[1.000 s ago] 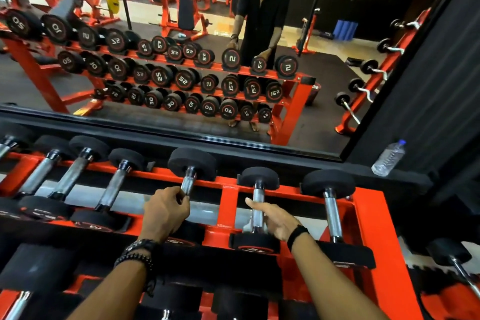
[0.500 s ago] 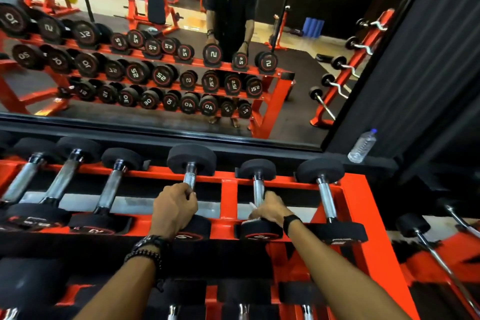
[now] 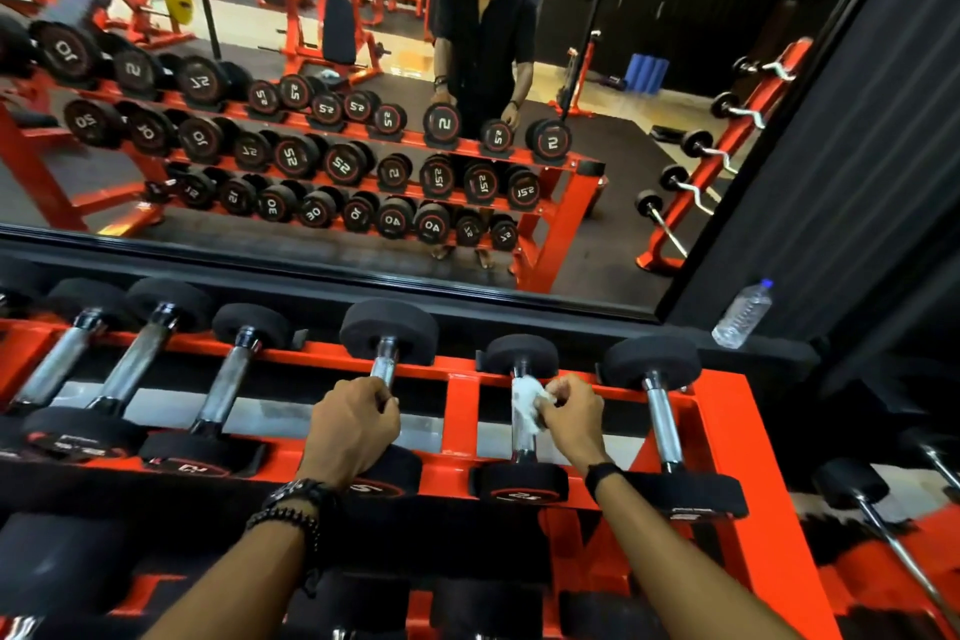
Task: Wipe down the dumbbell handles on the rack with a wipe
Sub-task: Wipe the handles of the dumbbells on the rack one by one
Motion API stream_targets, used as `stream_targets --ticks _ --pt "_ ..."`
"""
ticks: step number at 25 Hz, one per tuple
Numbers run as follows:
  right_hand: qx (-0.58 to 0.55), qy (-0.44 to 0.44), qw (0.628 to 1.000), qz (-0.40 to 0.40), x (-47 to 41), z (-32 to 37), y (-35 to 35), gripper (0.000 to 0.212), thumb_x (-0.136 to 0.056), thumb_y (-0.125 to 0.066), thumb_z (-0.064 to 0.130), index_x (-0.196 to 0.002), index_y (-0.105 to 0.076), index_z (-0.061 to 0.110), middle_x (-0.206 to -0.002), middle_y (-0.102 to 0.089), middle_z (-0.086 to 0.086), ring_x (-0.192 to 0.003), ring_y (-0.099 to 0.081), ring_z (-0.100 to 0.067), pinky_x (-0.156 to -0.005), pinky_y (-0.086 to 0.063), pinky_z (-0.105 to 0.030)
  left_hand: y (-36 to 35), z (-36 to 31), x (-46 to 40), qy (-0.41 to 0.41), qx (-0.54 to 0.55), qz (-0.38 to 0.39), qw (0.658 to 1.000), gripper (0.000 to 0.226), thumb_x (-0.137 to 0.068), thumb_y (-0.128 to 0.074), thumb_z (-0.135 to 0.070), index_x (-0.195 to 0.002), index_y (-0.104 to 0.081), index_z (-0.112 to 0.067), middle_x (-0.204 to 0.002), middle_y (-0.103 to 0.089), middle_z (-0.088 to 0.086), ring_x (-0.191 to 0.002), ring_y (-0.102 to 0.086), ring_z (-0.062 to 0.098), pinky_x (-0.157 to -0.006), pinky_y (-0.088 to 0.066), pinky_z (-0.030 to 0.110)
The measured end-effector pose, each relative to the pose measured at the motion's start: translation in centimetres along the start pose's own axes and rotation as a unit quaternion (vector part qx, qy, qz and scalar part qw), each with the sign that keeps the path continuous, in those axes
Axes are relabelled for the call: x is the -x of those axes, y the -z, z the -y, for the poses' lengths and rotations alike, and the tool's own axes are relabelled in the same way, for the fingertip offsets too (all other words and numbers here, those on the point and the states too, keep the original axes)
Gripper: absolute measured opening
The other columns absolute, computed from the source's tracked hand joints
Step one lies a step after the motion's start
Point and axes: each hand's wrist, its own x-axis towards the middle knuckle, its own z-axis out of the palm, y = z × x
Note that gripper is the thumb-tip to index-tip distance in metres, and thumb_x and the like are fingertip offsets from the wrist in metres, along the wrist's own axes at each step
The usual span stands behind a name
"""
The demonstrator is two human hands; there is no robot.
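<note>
- Mirror is filling the far wall, reflecting the gym & a person.
- Orange rack is running left-right along the near side, w/ dumbbells lying across its top tier, long axes pointing near-to-far.
- Dumbbell second from right end is sitting w/ one head near, one far.
- Left hand is curling around the handle of the next dumbbell to the left.
- Right hand is pinching a white wipe against the chrome handle, fingers bent round it.
- Water bottle is lying tilted on the ledge, far right.
</note>
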Motion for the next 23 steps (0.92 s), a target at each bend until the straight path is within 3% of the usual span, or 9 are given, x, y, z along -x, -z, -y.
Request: stream_targets --ticks 3,7,10,14,17,19,21,23 --pt "-0.022 0.005 0.999 -0.022 -1.4 0.9 -1.2 0.02 -0.08 -0.066 -0.006 -0.082 -0.058 0.012 -0.081 -0.059 0.0 -0.074 -0.056 -0.012 -0.06 -0.04 -0.006 -0.1 0.2 -0.1 0.004 0.003 0.009 1.0 0.015 -0.083 -0.064 -0.03 -0.074 -0.066 -0.019 -0.075 -0.067 0.005 -0.075 -0.063 0.032 -0.065 -0.048 0.036" --pt "0.05 0.054 0.997 0.028 1.3 -0.6 -1.2 0.021 -0.08 -0.067 -0.003 -0.069 -0.065 0.015 -0.071 -0.065 0.006 -0.069 -0.06 -0.007 -0.06 -0.043 -0.011 -0.4 0.5 -0.2 -0.006 0.004 0.008 1.0 0.016 -0.083 -0.064 -0.031 -0.072 -0.066 -0.019 -0.071 -0.067 0.003 -0.073 -0.063 0.029 -0.066 -0.051 0.039" --pt "0.074 0.033 0.996 0.045 2.3 -1.6 -0.8 0.02 -0.079 -0.069 -0.002 -0.067 -0.067 0.014 -0.069 -0.066 0.007 -0.069 -0.062 -0.008 -0.064 -0.047 -0.016 -0.5 0.5 -0.3 -0.007 -0.001 0.019 1.0 0.017 -0.082 -0.06 -0.036 -0.074 -0.065 -0.022 -0.073 -0.067 -0.001 -0.073 -0.063 0.024 -0.068 -0.052 0.038" --pt "0.012 -0.001 1.0 -0.027 -1.3 1.0 -2.2 0.015 -0.084 -0.063 -0.006 -0.081 -0.069 0.007 -0.078 -0.065 0.0 -0.079 -0.062 -0.016 -0.067 -0.043 -0.015 -0.2 0.4 -0.1 -0.005 0.013 0.021 1.0 0.018 -0.082 -0.061 -0.035 -0.073 -0.066 -0.02 -0.071 -0.067 -0.003 -0.07 -0.063 0.022 -0.067 -0.053 0.039" --pt "0.026 -0.034 0.999 -0.018 -0.9 0.2 -2.3 0.017 -0.081 -0.06 -0.01 -0.076 -0.069 0.004 -0.076 -0.066 -0.004 -0.078 -0.064 -0.021 -0.069 -0.049 -0.027 -0.4 0.5 -0.1 -0.009 0.011 0.007 1.0 0.019 -0.083 -0.062 -0.033 -0.071 -0.065 -0.018 -0.069 -0.066 -0.003 -0.068 -0.062 0.021 -0.063 -0.05 0.034" --pt "0.09 -0.044 0.995 0.029 1.1 -1.6 -1.5 0.018 -0.076 -0.057 -0.011 -0.07 -0.068 0.001 -0.071 -0.067 -0.011 -0.074 -0.064 -0.026 -0.068 -0.051 -0.032 -0.6 0.4 -0.1 -0.01 0.005 0.008 1.0 0.018 -0.084 -0.061 -0.034 -0.074 -0.065 -0.02 -0.073 -0.065 -0.003 -0.07 -0.061 0.02 -0.061 -0.044 0.03" --pt "0.103 -0.079 0.988 0.08 1.8 -1.8 -0.8 0.021 -0.075 -0.055 -0.012 -0.067 -0.069 0.001 -0.066 -0.065 -0.012 -0.065 -0.059 -0.022 -0.06 -0.048 -0.024 -0.6 0.2 -0.3 -0.009 -0.011 0.012 1.0 0.017 -0.084 -0.061 -0.036 -0.077 -0.065 -0.021 -0.076 -0.065 -0.003 -0.071 -0.061 0.02 -0.062 -0.04 0.029" --pt "0.071 -0.117 0.988 0.076 -0.1 -0.4 -1.0 0.028 -0.078 -0.052 -0.013 -0.059 -0.064 0.005 -0.06 -0.056 -0.007 -0.057 -0.051 -0.017 -0.052 -0.042 -0.019 -0.5 0.1 -0.3 -0.015 -0.02 0.016 1.0 0.017 -0.085 -0.061 -0.035 -0.077 -0.066 -0.021 -0.076 -0.065 -0.004 -0.071 -0.061 0.019 -0.061 -0.039 0.027"
